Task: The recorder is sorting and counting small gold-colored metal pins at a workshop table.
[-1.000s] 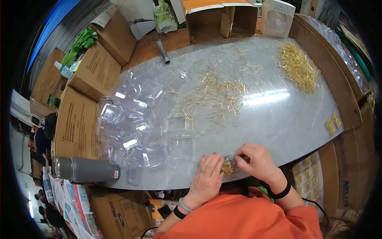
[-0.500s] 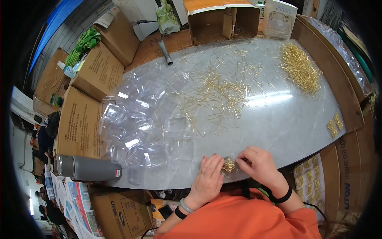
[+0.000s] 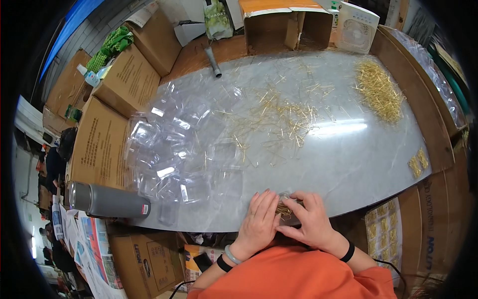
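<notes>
Gold wires (image 3: 284, 211) lie between left hand (image 3: 258, 219), fingers straight, and right hand (image 3: 313, 222), fingers curved; whether the latter grip cannot be told.

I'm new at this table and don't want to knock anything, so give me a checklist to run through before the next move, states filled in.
1. Left hand at the small gold bundle: ok, at its left side.
2. Right hand there too: ok, fingers reaching over it from the right.
3. Whole bundle in sight: not ok, the hands partly cover it.
4. Bundle firmly gripped: cannot tell.
5. Loose wires gathered: not ok, scattered mid-table.
6. Flask apart from the hands: ok, at the table's left end.
</notes>
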Demonstrator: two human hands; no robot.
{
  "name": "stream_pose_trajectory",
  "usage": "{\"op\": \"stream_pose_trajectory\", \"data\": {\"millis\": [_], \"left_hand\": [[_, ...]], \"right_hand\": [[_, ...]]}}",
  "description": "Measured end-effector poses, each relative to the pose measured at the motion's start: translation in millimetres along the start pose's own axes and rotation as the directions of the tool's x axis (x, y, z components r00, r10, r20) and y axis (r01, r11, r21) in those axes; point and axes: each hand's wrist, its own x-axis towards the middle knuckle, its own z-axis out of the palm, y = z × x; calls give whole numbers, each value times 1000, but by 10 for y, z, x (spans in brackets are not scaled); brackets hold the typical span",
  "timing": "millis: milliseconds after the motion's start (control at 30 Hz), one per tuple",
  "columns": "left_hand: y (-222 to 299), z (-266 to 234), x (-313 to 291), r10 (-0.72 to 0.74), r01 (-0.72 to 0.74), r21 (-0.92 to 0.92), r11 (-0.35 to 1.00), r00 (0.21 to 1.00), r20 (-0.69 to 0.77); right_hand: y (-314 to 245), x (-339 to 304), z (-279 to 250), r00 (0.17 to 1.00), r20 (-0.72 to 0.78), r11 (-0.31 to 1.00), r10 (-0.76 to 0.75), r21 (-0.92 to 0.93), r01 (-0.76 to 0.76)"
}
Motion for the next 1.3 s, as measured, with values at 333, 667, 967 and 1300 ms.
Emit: {"op": "stream_pose_trajectory", "data": {"millis": [333,667,967,1300], "left_hand": [[18,-22,-34,-34,34,37,999,999,-18],[2,-6,-48,-20,15,-58,998,997,-74],[-15,15,-59,-1,-8,-83,997,993,-117],[-33,14,-58,4,-15,-96,995,993,-118]], "right_hand": [[26,-3,-1,1000,11,1000,9,-4,-9],[15,191,-79,993,70,995,-96,-10,97],[58,302,-173,983,71,973,-167,-148,176],[-15,-57,-13,982,80,981,-171,-81,177]]}}
